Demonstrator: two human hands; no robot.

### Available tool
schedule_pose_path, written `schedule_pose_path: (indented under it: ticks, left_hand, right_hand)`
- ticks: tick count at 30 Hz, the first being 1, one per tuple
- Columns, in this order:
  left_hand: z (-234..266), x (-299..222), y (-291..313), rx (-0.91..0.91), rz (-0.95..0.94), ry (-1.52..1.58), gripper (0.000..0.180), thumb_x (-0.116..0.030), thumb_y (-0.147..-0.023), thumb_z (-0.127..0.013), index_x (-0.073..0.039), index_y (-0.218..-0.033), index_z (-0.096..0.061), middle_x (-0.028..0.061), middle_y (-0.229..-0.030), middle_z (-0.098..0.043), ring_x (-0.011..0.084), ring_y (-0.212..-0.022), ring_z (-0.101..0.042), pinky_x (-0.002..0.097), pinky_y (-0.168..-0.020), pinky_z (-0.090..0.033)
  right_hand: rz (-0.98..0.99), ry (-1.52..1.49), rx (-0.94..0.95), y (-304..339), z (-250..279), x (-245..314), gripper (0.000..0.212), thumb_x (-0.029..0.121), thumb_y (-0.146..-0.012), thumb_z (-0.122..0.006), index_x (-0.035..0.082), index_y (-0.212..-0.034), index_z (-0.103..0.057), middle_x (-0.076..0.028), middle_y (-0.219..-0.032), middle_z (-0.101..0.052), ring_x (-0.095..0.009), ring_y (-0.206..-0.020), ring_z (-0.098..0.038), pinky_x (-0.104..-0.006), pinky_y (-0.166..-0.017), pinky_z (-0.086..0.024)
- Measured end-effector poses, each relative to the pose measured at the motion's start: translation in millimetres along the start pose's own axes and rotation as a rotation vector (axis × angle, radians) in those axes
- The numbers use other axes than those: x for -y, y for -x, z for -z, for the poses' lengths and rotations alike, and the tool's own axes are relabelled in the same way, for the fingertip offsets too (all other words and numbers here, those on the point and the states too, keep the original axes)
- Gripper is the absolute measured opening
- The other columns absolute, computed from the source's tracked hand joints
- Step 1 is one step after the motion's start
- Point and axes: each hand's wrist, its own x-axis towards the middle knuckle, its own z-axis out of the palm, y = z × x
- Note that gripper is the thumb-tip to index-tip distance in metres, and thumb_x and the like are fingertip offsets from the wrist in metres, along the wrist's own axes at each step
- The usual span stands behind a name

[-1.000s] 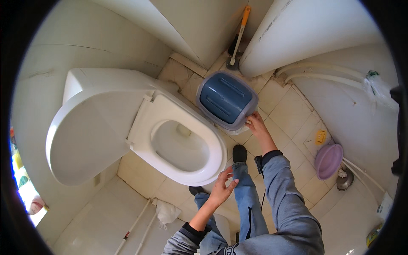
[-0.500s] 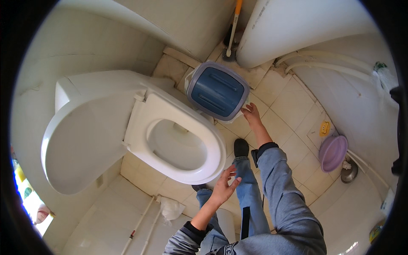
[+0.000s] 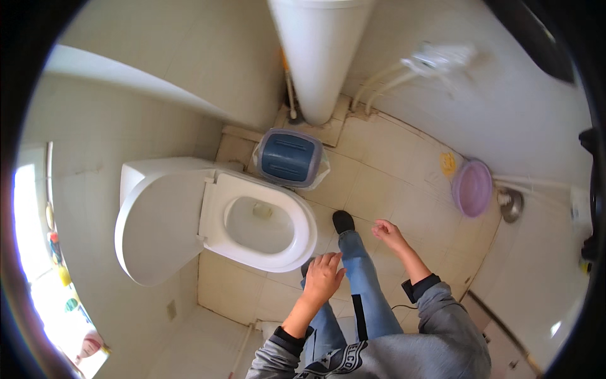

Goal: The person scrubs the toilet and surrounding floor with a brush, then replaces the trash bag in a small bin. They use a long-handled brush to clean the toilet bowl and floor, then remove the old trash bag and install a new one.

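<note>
My left hand (image 3: 323,278) hovers before the rounded front of the white toilet (image 3: 307,237), above my legs. Its fingers are loosely stretched and hold nothing. Out over the tiled floor, to the right of my knee, my right hand (image 3: 390,235) hangs empty with bent fingers a little apart. It touches nothing. The toilet lid (image 3: 161,227) stands raised and the seat is down, with the bowl uncovered. Beyond the toilet is a trash bin (image 3: 290,156) with a blue lid and a grey rim. A white liner bag (image 3: 322,170) sticks out around its edge.
A thick white column (image 3: 319,63) rises behind the bin, next to a brush (image 3: 292,112) with an orange handle. On the right stand a purple basin (image 3: 459,189), a metal bowl (image 3: 515,206) and a small yellow object (image 3: 448,164). Pale pipes run along the right wall.
My right hand has drawn back from the bin's edge toward my body. My left hand stays near the toilet's front. The view has shifted, showing more of the walls and a bright window at left.
</note>
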Motion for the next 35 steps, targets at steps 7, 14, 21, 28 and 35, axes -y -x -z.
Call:
schedule_pose_path:
  ticks: [7,14,21,28,35]
  left_hand:
    - [49,-37,108,0.109,-0.193,-0.09,0.036,-0.005,-0.081,-0.058,-0.009,-0.117,-0.057,0.012,-0.101,-0.055,0.0331,-0.096,-0.058,0.0417,-0.076,-0.05]
    - [100,-50,216,0.237,-0.221,-0.353,0.045,0.008,-0.071,-0.052,-0.007,-0.112,-0.061,0.0118,-0.104,-0.055,0.0328,-0.095,-0.058,0.0422,-0.077,-0.051]
    - [88,-120,237,0.228,-0.502,-0.436,0.039,-0.002,-0.075,-0.063,-0.007,-0.114,-0.06,0.0117,-0.119,-0.055,0.0326,-0.108,-0.054,0.0419,-0.089,-0.048]
    - [29,-257,215,0.319,-0.52,-0.525,0.058,-0.017,-0.077,-0.07,-0.008,-0.13,-0.048,0.0141,-0.132,-0.047,0.0334,-0.118,-0.049,0.0455,-0.099,-0.041]
    - [-32,-369,203,0.126,-0.748,-0.757,0.071,-0.026,-0.077,-0.072,-0.011,-0.138,-0.041,0.0138,-0.143,-0.036,0.0304,-0.136,-0.03,0.0647,-0.107,-0.023]
  right_hand:
    - [0.218,0.079,-0.072,222,-17,34,0.034,0.02,-0.094,-0.058,0.0,-0.122,-0.055,-0.009,-0.1,-0.067,-0.016,-0.09,-0.064,-0.0289,-0.082,-0.051]
    - [0.323,0.382,0.039,402,-55,28,0.039,0.02,-0.089,-0.061,0.002,-0.123,-0.055,-0.016,-0.107,-0.065,-0.03,-0.096,-0.063,-0.0368,-0.081,-0.051]
    - [0.376,0.578,-0.371,503,-14,6,0.029,0.015,-0.084,-0.061,0.011,-0.113,-0.064,-0.015,-0.096,-0.061,-0.035,-0.087,-0.061,-0.0441,-0.075,-0.05]
    - [0.584,0.306,-0.814,639,118,17,0.025,0.001,-0.084,-0.058,0.008,-0.107,-0.066,-0.014,-0.084,-0.056,-0.028,-0.07,-0.057,-0.035,-0.061,-0.046]
    - [0.731,0.242,-0.991,749,236,37,0.038,0.001,-0.088,-0.057,0.006,-0.125,-0.058,-0.009,-0.093,-0.058,-0.018,-0.071,-0.054,-0.0303,-0.066,-0.047]
